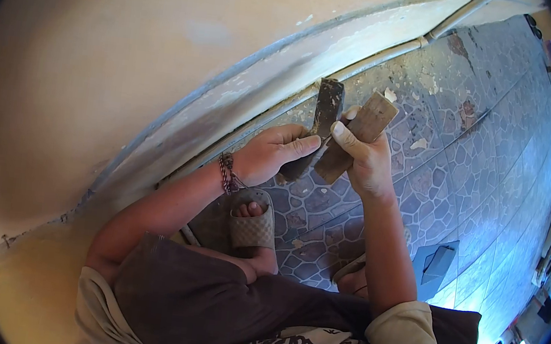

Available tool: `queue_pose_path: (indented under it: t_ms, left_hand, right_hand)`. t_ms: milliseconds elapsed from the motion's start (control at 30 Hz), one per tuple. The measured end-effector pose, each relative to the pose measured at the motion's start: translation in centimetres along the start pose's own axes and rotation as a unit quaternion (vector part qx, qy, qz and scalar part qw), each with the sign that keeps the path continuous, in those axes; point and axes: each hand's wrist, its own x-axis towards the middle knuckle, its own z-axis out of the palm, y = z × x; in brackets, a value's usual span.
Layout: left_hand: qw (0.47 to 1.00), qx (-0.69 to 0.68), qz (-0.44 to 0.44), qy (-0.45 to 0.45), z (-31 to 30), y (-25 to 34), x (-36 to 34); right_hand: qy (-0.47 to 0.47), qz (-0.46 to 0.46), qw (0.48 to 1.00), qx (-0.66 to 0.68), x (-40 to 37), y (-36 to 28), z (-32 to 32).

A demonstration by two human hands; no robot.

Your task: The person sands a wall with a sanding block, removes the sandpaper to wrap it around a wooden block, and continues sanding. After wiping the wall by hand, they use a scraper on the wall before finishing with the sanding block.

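Note:
My left hand (265, 155), with a braided bracelet at its wrist, is closed on a dark, worn flat strip (329, 105), its thumb pressed on top. The strip's exact kind cannot be made out; its upper end is scuffed. My right hand (371, 164) grips a brown block (372, 117) that looks wooden, thumb laid across its face. Both pieces are held side by side, tilted, above the floor, their lower ends close together. Whitish dust marks both thumbs. Part of each piece is hidden behind my fingers.
A peeling wall (181, 103) rises at left, with a pipe (387, 54) along its base. Paint flakes (419, 143) lie on the stone-patterned floor (437, 184). My sandalled foot (252, 224) is below my hands; a grey-blue flat object (433, 265) lies at right.

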Motion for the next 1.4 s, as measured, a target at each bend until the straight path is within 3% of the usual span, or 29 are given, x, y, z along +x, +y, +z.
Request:
queue_pose_path:
  t_ms: [133,233,433,633,733,933,1033,1133,1333,1400]
  left_hand:
    - [1.000,-0.008,-0.009,0.022,0.5,0.4,-1.1]
    - [0.988,0.104,0.076,0.086,1.1,0.6,-1.1]
    - [0.998,0.038,0.041,0.033,0.3,1.2,-1.8]
    - [0.987,0.098,0.117,0.059,0.2,1.3,-1.6]
    - [0.988,0.111,0.087,0.058,-0.2,1.6,-1.8]
    - [0.989,0.062,0.134,0.018,-0.5,1.6,-2.3]
    - [0.990,0.070,0.122,0.008,-0.5,1.4,-2.1]
    - [0.997,0.070,0.015,-0.023,-0.6,2.6,-2.6]
    - [0.994,-0.065,0.084,0.011,-1.1,-0.1,-2.0]
    - [0.980,0.078,0.173,0.065,-2.0,-1.7,-1.6]
  right_hand:
    - [-0.024,0.005,0.999,0.028,0.7,-0.2,0.9]
    - [-0.063,0.018,0.998,0.024,0.9,-0.5,1.7]
    - [-0.094,0.022,0.994,0.047,1.5,-0.6,2.1]
    - [-0.096,0.035,0.990,0.095,1.0,-0.4,3.2]
    - [-0.102,0.028,0.990,0.096,1.0,-0.3,3.3]
    - [-0.125,0.030,0.988,0.090,1.2,-0.5,2.7]
    - [-0.130,0.033,0.986,0.095,1.2,-0.4,2.6]
    - [-0.118,0.046,0.986,0.111,1.0,-0.4,2.9]
    - [-0.074,0.036,0.986,0.146,1.7,-0.3,2.4]
    - [-0.055,0.026,0.988,0.141,2.0,-0.4,2.0]
